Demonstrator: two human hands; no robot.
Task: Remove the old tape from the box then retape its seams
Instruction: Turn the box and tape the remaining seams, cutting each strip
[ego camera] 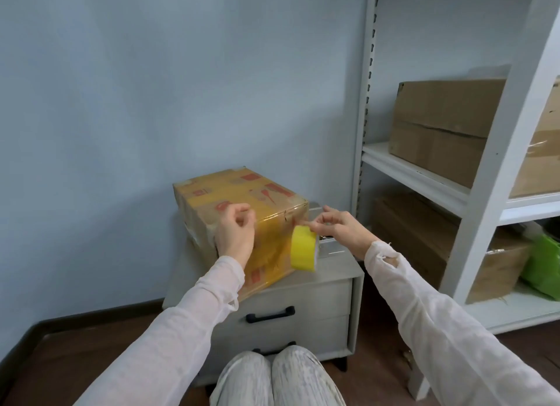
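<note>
As tape roll (pixel 304 250) hangs from right fingers (pixel 318 223) | box (pixel 242 190) just behind

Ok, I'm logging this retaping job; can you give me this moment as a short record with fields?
box: on grey drawer cabinet
tape roll: yellow, at box's near right corner
right hand: pinches tape roll
left hand: curled at box front, seemingly pinching tape strip
tape strip: stretched across box front between hands
</note>
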